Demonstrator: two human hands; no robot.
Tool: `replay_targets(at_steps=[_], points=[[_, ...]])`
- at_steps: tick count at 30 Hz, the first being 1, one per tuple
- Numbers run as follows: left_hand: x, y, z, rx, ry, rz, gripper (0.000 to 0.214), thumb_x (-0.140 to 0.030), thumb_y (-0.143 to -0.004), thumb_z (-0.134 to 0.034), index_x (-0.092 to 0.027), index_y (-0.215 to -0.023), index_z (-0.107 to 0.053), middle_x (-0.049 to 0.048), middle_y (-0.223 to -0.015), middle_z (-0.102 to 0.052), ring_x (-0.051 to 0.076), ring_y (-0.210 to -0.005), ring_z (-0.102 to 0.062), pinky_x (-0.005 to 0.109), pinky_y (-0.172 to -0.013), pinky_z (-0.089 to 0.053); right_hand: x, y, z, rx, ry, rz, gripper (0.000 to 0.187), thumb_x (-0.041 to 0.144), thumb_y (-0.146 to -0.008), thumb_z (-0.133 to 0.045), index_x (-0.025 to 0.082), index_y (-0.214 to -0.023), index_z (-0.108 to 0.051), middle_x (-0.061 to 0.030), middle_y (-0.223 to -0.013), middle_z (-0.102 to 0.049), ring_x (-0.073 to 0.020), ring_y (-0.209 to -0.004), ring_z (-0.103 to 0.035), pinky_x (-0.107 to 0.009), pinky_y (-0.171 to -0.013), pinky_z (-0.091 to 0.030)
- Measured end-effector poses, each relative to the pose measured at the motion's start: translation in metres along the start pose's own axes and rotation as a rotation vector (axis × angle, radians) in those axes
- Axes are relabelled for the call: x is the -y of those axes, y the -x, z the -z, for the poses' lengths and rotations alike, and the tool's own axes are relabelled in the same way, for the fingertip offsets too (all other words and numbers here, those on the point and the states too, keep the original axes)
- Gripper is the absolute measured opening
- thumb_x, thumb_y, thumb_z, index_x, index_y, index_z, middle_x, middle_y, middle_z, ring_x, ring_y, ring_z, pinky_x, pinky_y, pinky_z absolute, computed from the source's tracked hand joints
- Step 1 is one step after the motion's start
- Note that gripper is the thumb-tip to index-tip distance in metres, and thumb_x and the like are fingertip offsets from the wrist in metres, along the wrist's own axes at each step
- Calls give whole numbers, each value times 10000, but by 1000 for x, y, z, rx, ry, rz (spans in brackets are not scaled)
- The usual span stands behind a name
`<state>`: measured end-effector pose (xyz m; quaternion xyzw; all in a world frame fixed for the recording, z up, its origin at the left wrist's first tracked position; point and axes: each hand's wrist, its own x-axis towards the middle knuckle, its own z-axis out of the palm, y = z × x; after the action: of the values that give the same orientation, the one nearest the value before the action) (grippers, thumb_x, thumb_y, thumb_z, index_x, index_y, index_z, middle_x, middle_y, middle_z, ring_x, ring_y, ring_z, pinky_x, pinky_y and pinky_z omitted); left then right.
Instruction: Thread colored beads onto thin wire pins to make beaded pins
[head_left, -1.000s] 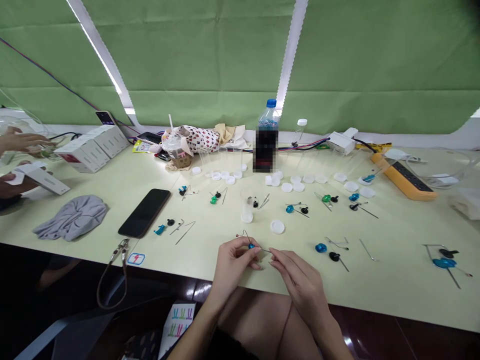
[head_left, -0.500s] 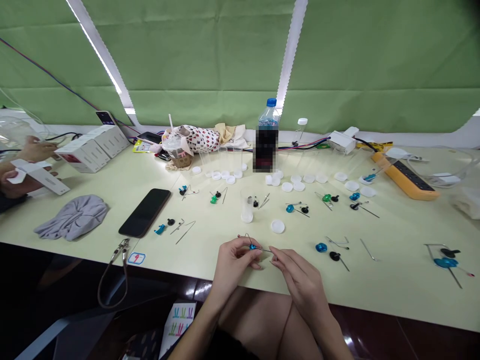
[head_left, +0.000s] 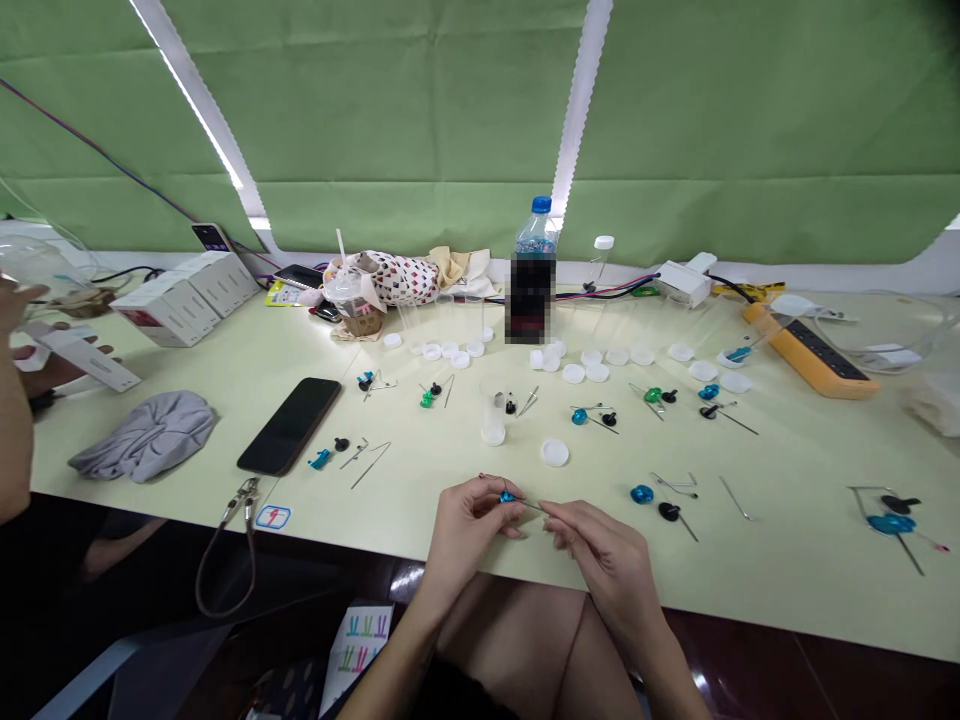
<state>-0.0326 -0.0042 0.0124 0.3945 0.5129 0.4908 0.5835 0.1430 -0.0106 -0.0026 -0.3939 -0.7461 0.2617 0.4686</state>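
Pinching a blue piece over the table, near its front edge: left hand. Right hand pinches a thin rod reaching it; seating cannot be told. Rightward, blue knob, black disc, bent wire lie apart, not joined.

The left hand and right hand pinch close together.
The person's left fingers curl inward; the right hand's tips face them. Left forearm and right forearm slant inward from below.
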Motion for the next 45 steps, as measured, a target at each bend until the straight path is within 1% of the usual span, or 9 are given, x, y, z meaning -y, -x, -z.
replay_targets(at_steps=[6,9,12,17,21,26,32,36,45], points=[[0,1,1,38,1,-17,96,-219,-720,-751,-129,-746,-730,31,-803,-678,121,-622,-629,239,-598,-589,1,-2,-1,13,44,-35,239,197,-975,-476,217,-1047,-703,-18,-742,-656,-130,-614,-615,-238,-552,-508],[-1,1,1,48,2,-23,108,-236,-730,-746,-132,-749,-723,25,-780,-667,122,-613,-622,247,-604,-587,1,-2,-2,-31,109,-8,237,210,-973,-487,217,-1119,-674,-44,-834,-674,-146,-688,-647,-249,-609,-545],[-1,1,2,48,-7,-21,117,-249,-747,-736,-135,-745,-708,14,-757,-657,112,-568,-623,243,-601,-567,-2,4,-5,-102,257,64,298,195,-961,-507,230,-1230,-631,-87,-989,-670,-177,-821,-670,-287,-700,-571],[-2,0,2,45,-10,-18,147,-273,-752,-737,-137,-724,-689,16,-750,-661,109,-537,-624,248,-605,-549,-11,18,-9,-112,545,241,409,73,-947,-475,276,-1274,-615,-90,-1064,-684,-197,-880,-687,-319,-751,-577],[-1,0,3,50,-8,-4,182,-305,-732,-755,-136,-723,-687,22,-720,-665,123,-533,-627,268,-606,-557,-8,18,-9,-91,631,331,457,47,-937,-482,217,-1357,-542,-121,-1126,-696,-243,-959,-695,-363,-822,-576],[0,-1,4,57,-20,14,170,-289,-723,-763,-135,-729,-690,19,-693,-667,121,-530,-629,255,-595,-551,-3,14,-8,-100,704,392,438,28,-932,-485,157,-1347,-542,-159,-1159,-694,-250,-995,-699,-344,-819,-583],[-1,-1,2,37,-12,17,143,-259,-696,-769,-135,-719,-704,34,-726,-686,126,-518,-627,279,-595,-571,-9,19,-8,-89,706,299,387,70,-956,-433,214,-1260,-623,-102,-1150,-710,-224,-951,-719,-292,-750,-600],[-2,0,1,34,-16,23,130,-242,-695,-763,-132,-753,-724,23,-672,-680,124,-504,-624,275,-594,-571,-13,21,-8,-65,645,248,383,88,-968,-401,207,-1258,-623,-88,-1069,-733,-203,-914,-723,-281,-731,-594],[-1,-1,1,51,-54,3,116,-250,-746,-732,-138,-746,-700,7,-692,-673,113,-522,-635,246,-593,-548,-9,12,-11,-64,454,184,302,98,-953,-477,188,-1190,-641,-60,-891,-733,-164,-763,-707,-271,-675,-562]])
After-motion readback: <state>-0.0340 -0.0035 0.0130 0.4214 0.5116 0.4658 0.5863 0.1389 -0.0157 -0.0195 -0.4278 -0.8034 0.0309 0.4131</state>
